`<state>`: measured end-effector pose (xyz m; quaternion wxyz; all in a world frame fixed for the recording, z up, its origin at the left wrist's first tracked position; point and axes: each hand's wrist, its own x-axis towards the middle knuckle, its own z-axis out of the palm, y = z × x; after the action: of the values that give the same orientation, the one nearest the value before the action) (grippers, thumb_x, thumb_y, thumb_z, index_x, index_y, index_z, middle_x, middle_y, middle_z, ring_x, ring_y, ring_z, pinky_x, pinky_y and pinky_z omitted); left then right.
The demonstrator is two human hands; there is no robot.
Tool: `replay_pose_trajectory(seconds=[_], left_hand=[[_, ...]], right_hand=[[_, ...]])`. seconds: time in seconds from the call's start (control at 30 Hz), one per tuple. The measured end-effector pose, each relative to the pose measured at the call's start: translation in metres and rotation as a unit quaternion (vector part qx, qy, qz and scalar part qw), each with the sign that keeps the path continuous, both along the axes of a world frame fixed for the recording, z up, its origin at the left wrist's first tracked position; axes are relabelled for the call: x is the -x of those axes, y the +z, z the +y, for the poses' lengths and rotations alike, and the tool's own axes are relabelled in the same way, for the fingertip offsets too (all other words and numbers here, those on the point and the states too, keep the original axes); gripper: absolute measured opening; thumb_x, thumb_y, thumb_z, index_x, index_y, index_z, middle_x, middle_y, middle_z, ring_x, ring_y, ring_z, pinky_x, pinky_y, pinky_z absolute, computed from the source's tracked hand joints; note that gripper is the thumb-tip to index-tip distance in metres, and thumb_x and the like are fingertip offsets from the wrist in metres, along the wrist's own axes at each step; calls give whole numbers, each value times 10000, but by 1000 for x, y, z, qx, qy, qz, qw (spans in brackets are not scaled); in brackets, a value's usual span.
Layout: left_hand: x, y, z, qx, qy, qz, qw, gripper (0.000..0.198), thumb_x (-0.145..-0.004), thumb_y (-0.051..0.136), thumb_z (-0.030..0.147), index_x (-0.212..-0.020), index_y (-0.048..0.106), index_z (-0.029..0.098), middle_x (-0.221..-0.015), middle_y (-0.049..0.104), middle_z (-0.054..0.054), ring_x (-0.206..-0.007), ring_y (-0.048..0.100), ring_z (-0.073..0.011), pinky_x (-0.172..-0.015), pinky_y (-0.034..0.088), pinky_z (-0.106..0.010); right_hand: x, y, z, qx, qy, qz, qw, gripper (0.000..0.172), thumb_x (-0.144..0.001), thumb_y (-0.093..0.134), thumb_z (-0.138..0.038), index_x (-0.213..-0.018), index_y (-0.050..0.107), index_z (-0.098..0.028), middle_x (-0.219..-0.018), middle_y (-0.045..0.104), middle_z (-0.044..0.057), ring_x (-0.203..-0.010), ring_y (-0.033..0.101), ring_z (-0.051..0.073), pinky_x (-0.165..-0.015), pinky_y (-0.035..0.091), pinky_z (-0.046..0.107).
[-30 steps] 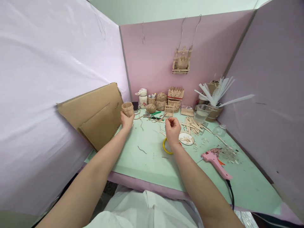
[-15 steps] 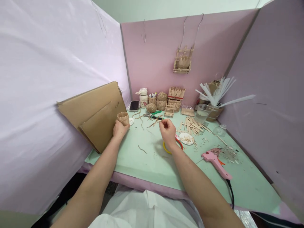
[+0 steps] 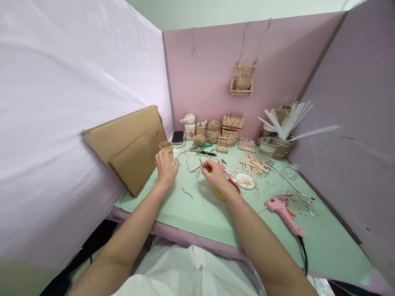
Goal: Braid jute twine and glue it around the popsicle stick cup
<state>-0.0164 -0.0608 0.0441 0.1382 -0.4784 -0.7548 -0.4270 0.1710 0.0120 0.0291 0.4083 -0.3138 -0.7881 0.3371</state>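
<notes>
And there's the left hand (image 3: 166, 168), loosely spread at the wooden cup (image 3: 166, 145), left of centre; mid-frame, the right hand (image 3: 215, 174) pinches twine (image 3: 195, 169) over the worktop (image 3: 191, 218)!

Both forearms are bare and extend forward, converging toward the hands. Left hand (image 3: 166, 167): palm down, fingers bent and loosely spread, thumb standing apart on the inner side. Right hand (image 3: 214, 174): turned inward, fingers curled, thumb and index fingertips drawn together. Right wrist roughly straight.
</notes>
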Motion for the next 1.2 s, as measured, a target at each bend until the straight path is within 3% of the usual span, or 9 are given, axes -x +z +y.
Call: replay_pose_trajectory(seconds=[0.13, 0.2, 0.4, 0.47, 0.57, 0.63, 0.77, 0.93, 1.2], left_hand=[[-28, 13, 11, 68, -308, 69, 947, 435, -738, 475, 105, -1155, 553, 202, -1275, 523, -91, -1249, 407, -242, -1083, 272, -429], [-37, 10, 20, 102, -390, 63, 913, 400, -742, 477, 111, -1113, 587, 207, -1229, 567, -79, -1211, 448, -227, -1067, 301, -399], [-55, -11, 35, 91, -380, -173, 904, 191, -816, 489, 291, -835, 638, 172, -817, 647, -49, -775, 582, -154, -769, 461, -292], [-63, -11, 33, 126, -412, -299, 851, 209, -803, 527, 341, -809, 623, 155, -690, 611, -23, -650, 556, -117, -669, 454, -252], [-77, -3, 28, 148, -458, -489, 728, 291, -748, 620, 405, -873, 601, 143, -585, 508, 29, -544, 494, -74, -590, 431, -218], [-83, 1, 27, 143, -468, -545, 681, 316, -728, 648, 413, -889, 588, 147, -551, 436, 58, -453, 377, -38, -487, 355, -177], [-84, -5, 32, 126, -441, -589, 665, 253, -741, 626, 368, -859, 572, 152, -537, 363, 68, -411, 216, -27, -387, 144, -154], [-70, -23, 42, 104, -369, -651, 655, 148, -753, 536, 278, -799, 568, 141, -543, 343, 57, -415, 212, -36, -378, 162, -154], [-68, -33, 40, 81, -351, -687, 631, 159, -800, 549, 267, -732, 532, 125, -539, 362, 55, -399, 213, -14, -383, 153, -146]], right_hand=[[0, -4, 4, -22, 33, -41, 998, 75, -683, 466, -216, -697, 537, -195, -679, 565, -22, -625, 468, 117, -603, 349, 226], [-3, -4, 8, -24, 33, -42, 998, 78, -688, 470, -224, -699, 541, -195, -671, 567, -25, -618, 468, 117, -604, 353, 228], [-14, 5, 23, 46, -40, 49, 997, 167, -709, 490, -303, -768, 591, -183, -710, 611, 3, -648, 519, 133, -647, 401, 247], [-15, 8, 25, 85, -48, 92, 991, 207, -700, 499, -326, -801, 596, -174, -742, 624, 19, -663, 527, 137, -652, 416, 252], [-14, 9, 27, 133, -31, 155, 978, 225, -683, 513, -327, -826, 583, -168, -765, 625, 27, -668, 534, 136, -644, 431, 252], [-14, 9, 27, 149, -24, 173, 973, 221, -681, 515, -316, -836, 574, -169, -733, 612, 17, -651, 535, 135, -634, 435, 255], [-14, 2, 28, 118, -63, 112, 985, 218, -703, 476, -287, -866, 566, -174, -736, 599, 22, -686, 552, 157, -702, 448, 297], [-14, -9, 32, 15, -161, -22, 987, 341, -642, 496, -222, -971, 582, -202, -1057, 540, 88, -973, 517, 233, -892, 408, 393], [-10, -9, 29, -38, -85, -25, 995, 380, -641, 477, -173, -994, 606, -227, -1071, 532, 71, -1000, 508, 233, -939, 382, 421]])
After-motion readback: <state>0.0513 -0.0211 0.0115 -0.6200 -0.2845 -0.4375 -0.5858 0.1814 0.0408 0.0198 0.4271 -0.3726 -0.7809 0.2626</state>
